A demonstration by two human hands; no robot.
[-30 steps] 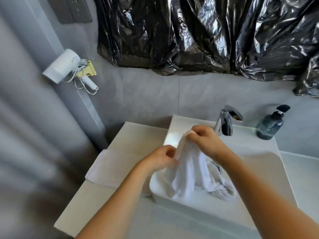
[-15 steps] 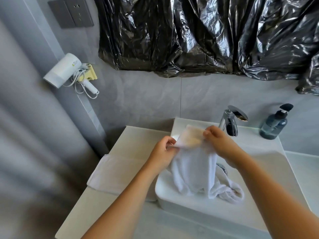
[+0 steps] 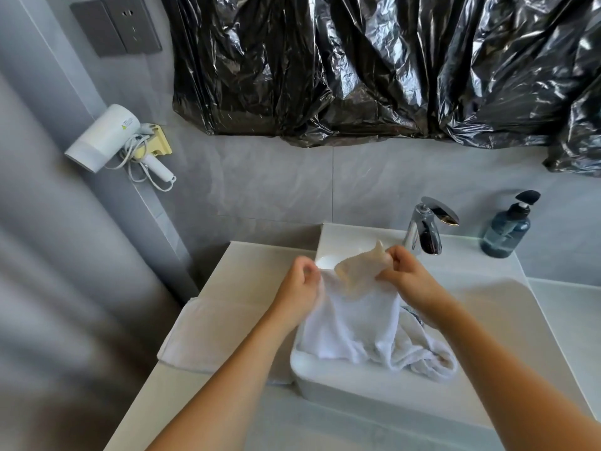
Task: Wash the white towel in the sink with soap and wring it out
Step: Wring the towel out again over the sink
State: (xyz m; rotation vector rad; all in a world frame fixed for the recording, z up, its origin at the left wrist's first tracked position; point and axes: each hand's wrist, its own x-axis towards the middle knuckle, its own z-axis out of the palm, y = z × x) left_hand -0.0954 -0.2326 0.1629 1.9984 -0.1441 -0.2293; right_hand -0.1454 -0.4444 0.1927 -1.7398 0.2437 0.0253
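Left hand: the left hand (image 3: 300, 281) pinches the top edge of the white terry towel (image 3: 357, 323), fingers (image 3: 307, 270) curled round the cloth.
Right hand: the right hand (image 3: 406, 278) grips the same top edge further right, fingers curled into the fabric just in front of the tap.
Towel: held up above the white rectangular ceramic sink (image 3: 487, 307); the stretch between the two hands looks yellowish, the rest hangs down white, and its bunched lower end lies in the basin near the front rim.
Tap: a chrome lever tap (image 3: 426, 227) stands at the back of the sink.
Soap: a dark blue pump bottle (image 3: 507, 227) stands on the back right corner of the sink ledge.
Worktop: a pale stone worktop (image 3: 260, 265) carries the sink; a second folded white cloth (image 3: 208, 333) lies on it left of the basin.
Wall: a white hair dryer (image 3: 104, 138) hangs in a holder at left, a grey socket plate (image 3: 117, 26) sits above it, and crinkled black plastic sheeting (image 3: 374, 66) covers the upper wall.
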